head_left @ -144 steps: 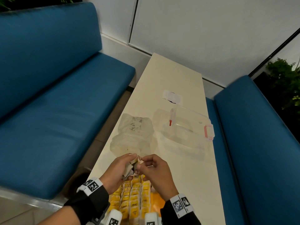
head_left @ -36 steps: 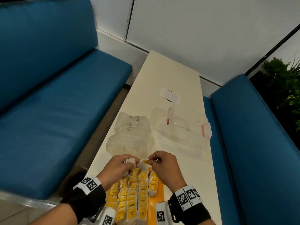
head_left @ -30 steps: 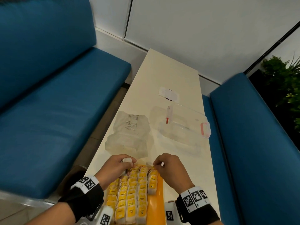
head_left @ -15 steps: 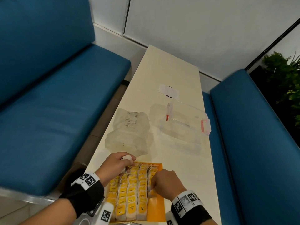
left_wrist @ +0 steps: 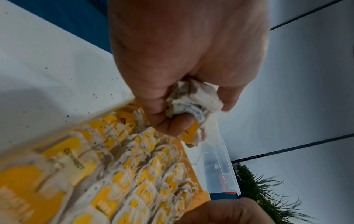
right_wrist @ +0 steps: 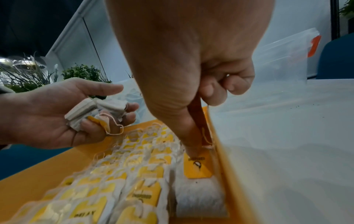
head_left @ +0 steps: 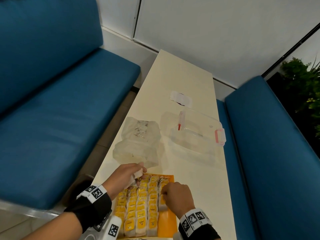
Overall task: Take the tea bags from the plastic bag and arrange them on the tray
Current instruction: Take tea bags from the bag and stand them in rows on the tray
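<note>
An orange tray (head_left: 167,220) lies at the near end of the table, filled with rows of white tea bags (head_left: 140,208) with yellow tags. My left hand (head_left: 136,174) hovers over the tray's far left corner and grips a small bunch of tea bags (left_wrist: 193,97), also visible in the right wrist view (right_wrist: 95,109). My right hand (head_left: 164,193) is curled over the rightmost column; its thumb and fingers (right_wrist: 195,150) pinch the tag end of a tea bag (right_wrist: 199,195) lying beside the tray's right rim. The crumpled clear plastic bag (head_left: 138,141) lies just beyond the tray.
A clear plastic box with red latches (head_left: 195,134) sits right of the bag. A small white packet (head_left: 181,98) lies farther along the narrow white table (head_left: 199,187). Blue benches (head_left: 52,118) flank both sides, and a plant (head_left: 303,75) stands at far right.
My right hand has drawn back from the tray's far edge to the middle of the rightmost column with a tea bag. The left hand keeps its bunch and stays put.
</note>
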